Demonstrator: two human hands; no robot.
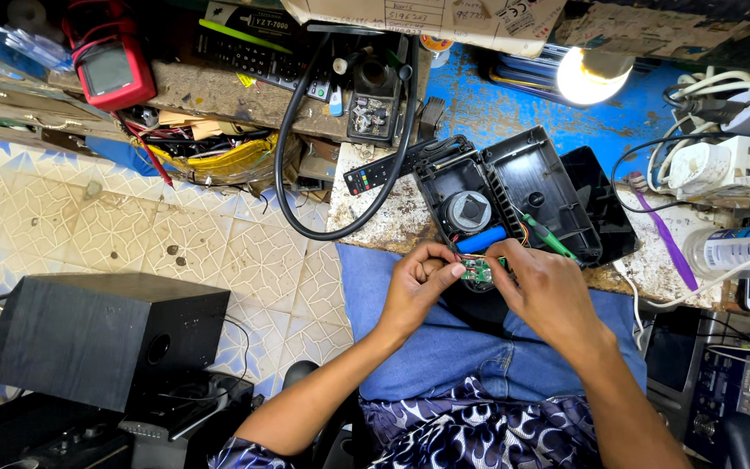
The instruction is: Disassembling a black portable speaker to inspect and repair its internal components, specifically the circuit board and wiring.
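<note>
My left hand [418,282] and my right hand [544,287] meet over my lap, both pinching a small green circuit board [477,273]. Thin wires run from the board up to an opened black plastic casing [514,187] on the bench edge. Inside the casing sit a round grey part [467,209] and a blue cylindrical cell [481,239]. A green-handled screwdriver [550,236] lies across the casing, just above my right hand.
A lit bulb [590,74], white power adapters [726,165], a purple tool [657,230] and a bottle [735,247] crowd the bench at right. A red meter [110,69], a black remote [262,52] and a looped black cable [292,174] lie behind. A black speaker box [97,334] stands on the tiled floor at left.
</note>
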